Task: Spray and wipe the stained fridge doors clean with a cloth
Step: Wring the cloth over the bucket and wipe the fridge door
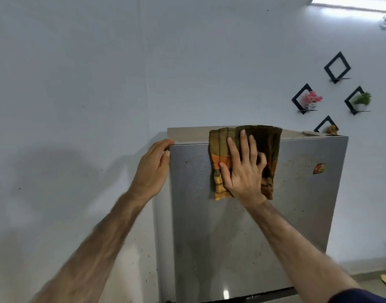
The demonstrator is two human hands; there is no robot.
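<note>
The checked cloth [244,158] is pressed flat under the spread right hand [242,169] high on the fridge door [242,237], the left hand [152,169] curled round its edge; remaining brown specks [297,165] are best wiped with firm overlapping strokes.

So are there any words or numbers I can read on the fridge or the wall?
None can be read.
Sticker on the fridge door: too blurred to tell if it has words.
White pot with pink flowers on a wall shelf: dark marks, too small to read.
</note>
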